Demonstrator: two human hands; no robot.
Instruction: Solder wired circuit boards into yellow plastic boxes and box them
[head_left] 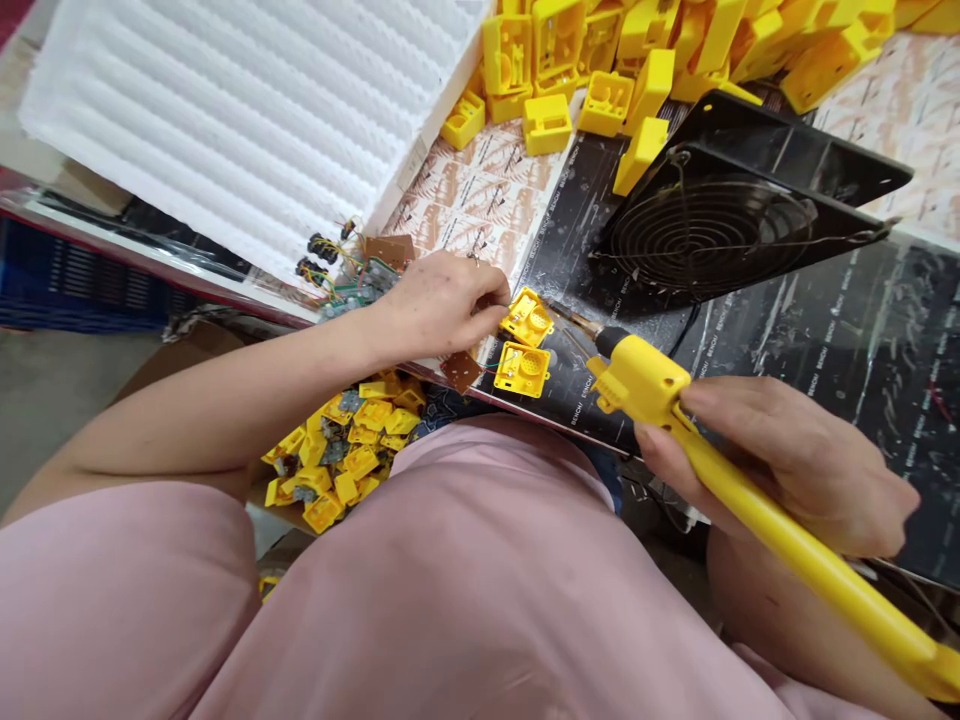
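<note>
My right hand (pixel 780 460) is wrapped round a yellow soldering tool (pixel 649 380), whose metal tip points left at a small open yellow case (pixel 527 318). Close to that case, on its left, is my left hand (pixel 450 300), with fingers curled and pinched together; what they hold is too small to make out. A second open yellow case (pixel 522 369) lies just below the first, near the table's front edge, with thin wires at its left side. Beside it is a brown circuit board piece (pixel 460 371).
A black fan (pixel 712 235) with a wire guard stands at the right rear. Many yellow cases (pixel 547 125) are heaped at the back. White foam (pixel 255 110) lies at the left, near wired parts (pixel 322 250). A box of yellow cases (pixel 360 460) sits below the edge.
</note>
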